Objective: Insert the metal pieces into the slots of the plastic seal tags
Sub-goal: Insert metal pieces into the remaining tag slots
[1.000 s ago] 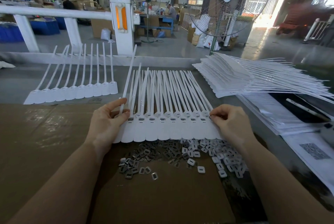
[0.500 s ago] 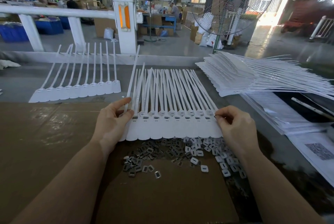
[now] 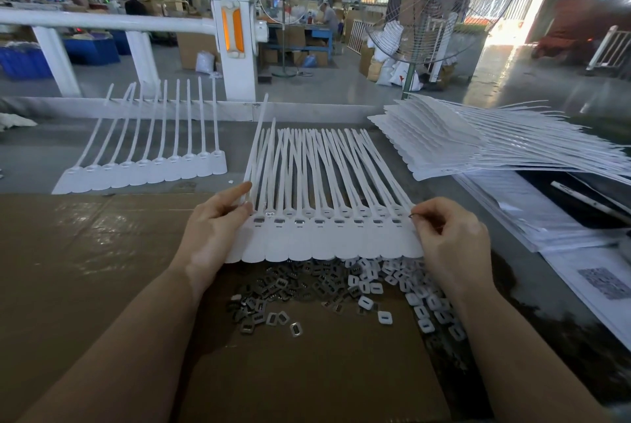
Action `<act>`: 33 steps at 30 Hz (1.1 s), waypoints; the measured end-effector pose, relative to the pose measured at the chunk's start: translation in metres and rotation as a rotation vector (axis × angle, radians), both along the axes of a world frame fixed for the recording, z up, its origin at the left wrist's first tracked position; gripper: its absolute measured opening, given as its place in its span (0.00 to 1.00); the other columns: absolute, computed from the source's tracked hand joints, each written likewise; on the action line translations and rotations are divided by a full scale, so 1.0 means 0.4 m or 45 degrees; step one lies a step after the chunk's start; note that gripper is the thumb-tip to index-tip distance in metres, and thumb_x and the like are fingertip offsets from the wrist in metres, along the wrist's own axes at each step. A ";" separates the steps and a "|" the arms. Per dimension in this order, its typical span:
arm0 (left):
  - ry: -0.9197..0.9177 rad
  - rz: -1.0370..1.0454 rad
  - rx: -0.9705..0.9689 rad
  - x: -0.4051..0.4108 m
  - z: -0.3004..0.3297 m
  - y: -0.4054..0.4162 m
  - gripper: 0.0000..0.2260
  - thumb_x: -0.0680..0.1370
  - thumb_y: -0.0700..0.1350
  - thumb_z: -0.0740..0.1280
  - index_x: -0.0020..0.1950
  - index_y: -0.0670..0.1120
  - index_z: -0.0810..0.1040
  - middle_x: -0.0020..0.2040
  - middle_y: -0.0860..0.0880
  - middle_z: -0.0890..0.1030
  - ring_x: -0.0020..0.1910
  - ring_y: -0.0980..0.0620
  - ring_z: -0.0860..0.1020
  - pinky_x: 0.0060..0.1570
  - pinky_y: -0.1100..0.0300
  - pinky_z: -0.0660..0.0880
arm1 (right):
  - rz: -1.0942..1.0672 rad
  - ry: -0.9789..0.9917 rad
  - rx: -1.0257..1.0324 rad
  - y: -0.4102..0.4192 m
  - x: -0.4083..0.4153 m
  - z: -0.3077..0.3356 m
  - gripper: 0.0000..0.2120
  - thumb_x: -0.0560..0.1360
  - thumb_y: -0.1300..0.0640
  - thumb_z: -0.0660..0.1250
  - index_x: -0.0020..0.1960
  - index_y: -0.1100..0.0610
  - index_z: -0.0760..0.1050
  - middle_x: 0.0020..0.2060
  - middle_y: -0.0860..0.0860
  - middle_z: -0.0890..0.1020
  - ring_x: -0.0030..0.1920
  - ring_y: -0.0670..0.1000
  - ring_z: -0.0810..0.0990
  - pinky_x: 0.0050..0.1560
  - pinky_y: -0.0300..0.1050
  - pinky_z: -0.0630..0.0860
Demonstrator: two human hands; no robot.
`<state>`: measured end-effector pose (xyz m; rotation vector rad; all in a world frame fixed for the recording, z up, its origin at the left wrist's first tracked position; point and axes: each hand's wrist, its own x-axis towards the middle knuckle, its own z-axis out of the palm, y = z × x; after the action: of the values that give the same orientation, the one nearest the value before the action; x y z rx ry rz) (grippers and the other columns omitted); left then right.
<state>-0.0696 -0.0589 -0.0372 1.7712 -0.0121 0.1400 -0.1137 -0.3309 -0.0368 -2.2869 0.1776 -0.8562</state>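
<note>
The desk carries a taped brown cardboard sheet across its near half. At 2 o'clock lies the big fanned stack of white tags; at 10 o'clock a separate strip of 10 tags lies flat.

At centre sits the strip of plastic seal tags being worked on, tails fanning toward 12 o'clock. Its slots along the row show grey metal, though the slot nearest the right end is too small to judge.

Against the earlier frames the strip lies as it did; only the view has shifted a little. The left hand remains at the strip's 9 o'clock end, thumb and fingers closed on the outermost tail, steadying it. The right hand has stayed at the 3 o'clock end, fingertips pinching something small and dark, probably a metal piece, right at the last tag's head.

So little has changed: this looks like the final insert of this strip being worked in, slow to seat rather than finished.

Just below the strip, at 6 o'clock, lies the heap of loose metal pieces, with small white plastic caps mixed in toward 4 o'clock.
</note>
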 end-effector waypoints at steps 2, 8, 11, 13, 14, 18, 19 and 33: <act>-0.016 -0.021 -0.025 -0.004 0.003 -0.001 0.14 0.79 0.48 0.64 0.64 0.56 0.76 0.49 0.59 0.78 0.51 0.65 0.74 0.52 0.69 0.65 | -0.011 -0.016 -0.001 0.000 0.000 0.001 0.06 0.74 0.64 0.67 0.43 0.54 0.78 0.39 0.48 0.81 0.43 0.50 0.78 0.46 0.43 0.73; 0.028 -0.054 -0.064 -0.005 0.003 0.000 0.10 0.79 0.50 0.62 0.56 0.63 0.78 0.54 0.57 0.78 0.52 0.67 0.74 0.60 0.63 0.64 | -0.035 -0.019 0.004 -0.002 -0.004 0.002 0.05 0.74 0.63 0.66 0.44 0.56 0.79 0.40 0.49 0.81 0.43 0.50 0.78 0.45 0.42 0.72; 0.022 -0.074 -0.037 -0.008 0.001 0.000 0.10 0.79 0.52 0.62 0.54 0.66 0.78 0.51 0.64 0.77 0.46 0.74 0.74 0.49 0.70 0.63 | -0.042 -0.007 -0.005 -0.003 -0.004 0.003 0.05 0.74 0.63 0.66 0.45 0.56 0.79 0.40 0.49 0.81 0.44 0.51 0.78 0.46 0.42 0.73; 0.024 -0.098 -0.008 -0.007 -0.001 0.001 0.10 0.79 0.53 0.62 0.56 0.66 0.77 0.50 0.67 0.75 0.46 0.75 0.72 0.46 0.73 0.63 | -0.051 0.007 -0.013 -0.002 -0.002 0.002 0.04 0.74 0.63 0.66 0.45 0.56 0.79 0.41 0.50 0.81 0.44 0.51 0.78 0.46 0.41 0.72; 0.020 -0.106 0.017 -0.006 -0.002 0.001 0.11 0.79 0.53 0.62 0.58 0.65 0.77 0.50 0.68 0.74 0.46 0.76 0.71 0.46 0.74 0.62 | -0.056 0.013 -0.015 -0.002 -0.001 0.002 0.04 0.74 0.63 0.66 0.45 0.56 0.79 0.41 0.50 0.81 0.45 0.51 0.77 0.46 0.41 0.71; 0.001 -0.101 0.115 -0.001 -0.003 -0.002 0.15 0.79 0.50 0.64 0.64 0.61 0.74 0.55 0.61 0.76 0.54 0.66 0.73 0.57 0.69 0.62 | -0.063 0.035 -0.043 -0.004 0.000 -0.001 0.04 0.74 0.63 0.66 0.45 0.56 0.79 0.41 0.49 0.80 0.45 0.50 0.77 0.46 0.40 0.70; 0.002 -0.093 0.139 0.000 -0.003 -0.003 0.15 0.78 0.48 0.65 0.65 0.60 0.74 0.58 0.57 0.77 0.57 0.61 0.73 0.62 0.64 0.63 | -0.064 0.037 -0.054 -0.004 0.000 -0.001 0.04 0.74 0.63 0.66 0.45 0.56 0.79 0.41 0.49 0.80 0.45 0.50 0.77 0.46 0.40 0.69; -0.017 -0.028 0.286 0.005 -0.008 -0.003 0.18 0.76 0.47 0.68 0.65 0.60 0.74 0.55 0.52 0.76 0.59 0.53 0.73 0.66 0.53 0.66 | -0.056 0.010 -0.148 0.000 -0.001 -0.004 0.04 0.73 0.64 0.67 0.44 0.58 0.79 0.38 0.47 0.77 0.44 0.52 0.76 0.45 0.41 0.68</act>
<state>-0.0675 -0.0601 -0.0402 1.9933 -0.0591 0.1385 -0.1139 -0.3311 -0.0382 -2.4025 0.1863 -0.9011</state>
